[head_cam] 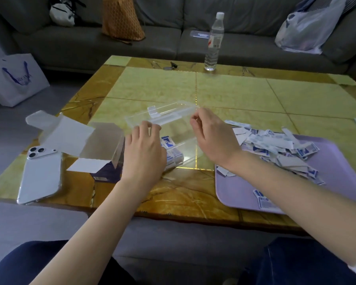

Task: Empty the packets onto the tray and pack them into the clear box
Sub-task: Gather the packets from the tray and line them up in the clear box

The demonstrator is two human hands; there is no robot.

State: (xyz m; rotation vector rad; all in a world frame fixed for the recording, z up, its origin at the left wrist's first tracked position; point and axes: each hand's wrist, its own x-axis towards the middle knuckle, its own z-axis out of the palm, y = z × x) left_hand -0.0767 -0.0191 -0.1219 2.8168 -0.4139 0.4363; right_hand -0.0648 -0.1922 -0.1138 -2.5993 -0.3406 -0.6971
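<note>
A clear plastic box (pixel 185 147) stands on the table in front of me with a few blue-and-white packets (pixel 170 146) inside at its left end. Its clear lid (pixel 167 115) is tilted above the box. My left hand (pixel 142 153) pinches the lid's near left edge and my right hand (pixel 210 134) pinches its right end. A lilac tray (pixel 337 192) to the right holds a heap of several blue-and-white packets (pixel 275 149).
An opened white cardboard carton (pixel 80 140) lies left of the box, and a white phone (pixel 41 175) lies face down beside it. A water bottle (pixel 213 42) and keys (pixel 170 66) stand at the table's far edge. A sofa with bags runs behind.
</note>
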